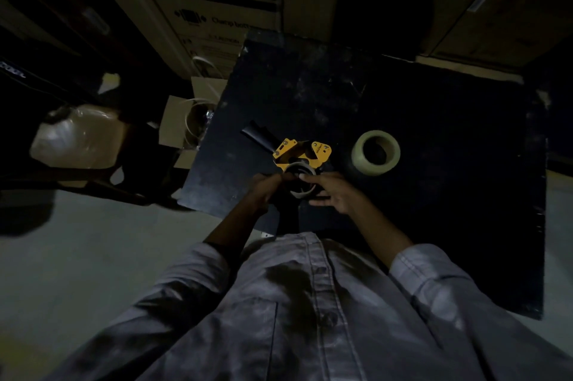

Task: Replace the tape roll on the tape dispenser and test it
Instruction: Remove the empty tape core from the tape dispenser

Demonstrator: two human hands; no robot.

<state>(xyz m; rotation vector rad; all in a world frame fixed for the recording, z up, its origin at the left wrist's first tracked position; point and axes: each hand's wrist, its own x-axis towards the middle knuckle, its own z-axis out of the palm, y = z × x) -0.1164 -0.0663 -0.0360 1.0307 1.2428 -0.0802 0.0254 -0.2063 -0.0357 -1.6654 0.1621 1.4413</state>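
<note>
Between both hands' fingers, left hand (266, 189) and right hand (336, 193) are clamping the yellow tape dispenser's (302, 153) spent core (300, 179); a fresh tape roll (376, 152) is lying beyond the right fingertips.

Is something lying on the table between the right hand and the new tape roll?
Nothing visible. The new tape roll stands alone on the dark table, to the right of the dispenser; the table between it and the right hand is bare.

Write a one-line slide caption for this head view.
Both hands work the yellow metal tape dispenser; pale tape roll waits alongside.
</note>
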